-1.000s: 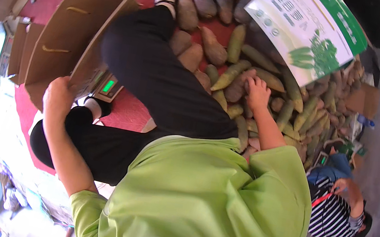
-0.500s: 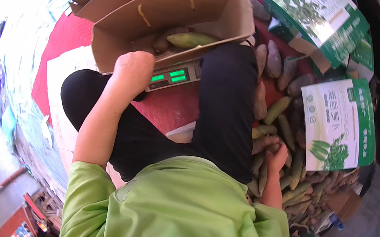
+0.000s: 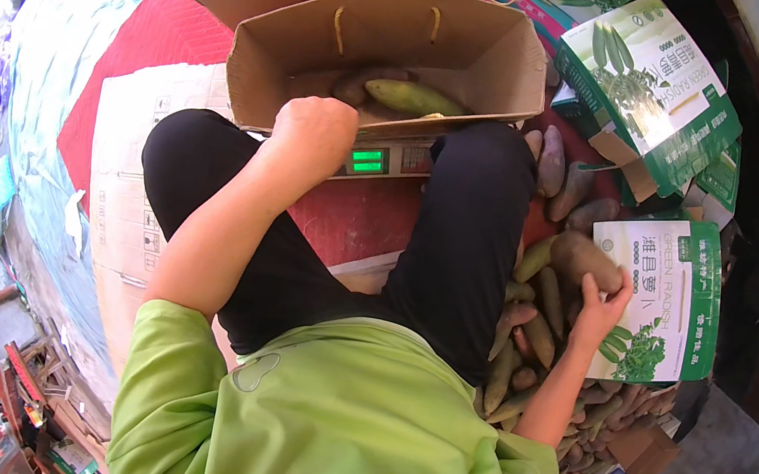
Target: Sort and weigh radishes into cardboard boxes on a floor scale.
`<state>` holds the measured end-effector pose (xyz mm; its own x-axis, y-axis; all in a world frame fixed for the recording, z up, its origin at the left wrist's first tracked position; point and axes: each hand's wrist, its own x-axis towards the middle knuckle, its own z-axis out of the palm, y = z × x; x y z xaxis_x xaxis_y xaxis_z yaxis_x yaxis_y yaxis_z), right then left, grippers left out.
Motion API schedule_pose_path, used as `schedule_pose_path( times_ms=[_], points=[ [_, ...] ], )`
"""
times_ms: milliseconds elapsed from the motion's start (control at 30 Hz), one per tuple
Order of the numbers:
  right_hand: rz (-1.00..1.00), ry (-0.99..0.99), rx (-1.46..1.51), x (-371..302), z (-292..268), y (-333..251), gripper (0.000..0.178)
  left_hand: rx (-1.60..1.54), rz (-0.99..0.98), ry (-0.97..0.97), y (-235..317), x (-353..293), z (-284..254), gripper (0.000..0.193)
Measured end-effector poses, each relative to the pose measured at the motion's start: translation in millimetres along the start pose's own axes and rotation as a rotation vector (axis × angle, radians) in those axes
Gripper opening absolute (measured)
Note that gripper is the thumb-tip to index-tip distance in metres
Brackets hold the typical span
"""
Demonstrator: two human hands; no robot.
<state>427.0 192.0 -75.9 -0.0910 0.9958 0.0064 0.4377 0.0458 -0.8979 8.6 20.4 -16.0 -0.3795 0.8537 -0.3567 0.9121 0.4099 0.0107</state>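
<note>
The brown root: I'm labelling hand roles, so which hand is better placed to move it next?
Probably the right hand: its fingers grip the brown root, while the left hand is well apart from it, at the near edge of the open cardboard box.

Bright, blown-out glare at 10 o'clock on pale sheeting (image 3: 52, 78), dark toward 3 o'clock, black fisheye rim, edges bent

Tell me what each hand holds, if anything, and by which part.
Right hand: brown root vegetable, by its right end. Left hand: cardboard box, seemingly by the near rim.
</note>
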Motion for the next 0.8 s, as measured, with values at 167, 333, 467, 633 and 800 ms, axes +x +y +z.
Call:
schedule_pose_path(
  times_ms=[167, 333, 467, 633, 800],
  points=[
    [-0.245, -0.099, 0.108, 44.1, 48.2, -121.6, 0.06, 0.005, 0.013, 0.028, -2.4, 0.8, -1.5, 0.007],
    [-0.468, -0.35, 0.22, 70.4, 108.3, -188.3, 0.058, -0.039, -0.013, -0.09, -5.8, 5.7, -6.1, 0.01],
    [-0.5, -0.608, 0.059, 77.9, 164.1, -200.5, 0.057, -0.093, -0.081, -0.152, -2.1, 11.9, 2.2, 0.015],
    [-0.748, -0.866, -0.29, 93.7, 221.8, -195.5, 0.064, -0.143, -0.07, -0.203, 2.1, 5.2, -11.0, 0.028],
    [-0.913, -0.972, -0.801, 97.6, 274.1, -201.6, 0.064, -0.172, -0.058, -0.2, 1.2, 9.9, -8.8, 0.029]
  ],
)
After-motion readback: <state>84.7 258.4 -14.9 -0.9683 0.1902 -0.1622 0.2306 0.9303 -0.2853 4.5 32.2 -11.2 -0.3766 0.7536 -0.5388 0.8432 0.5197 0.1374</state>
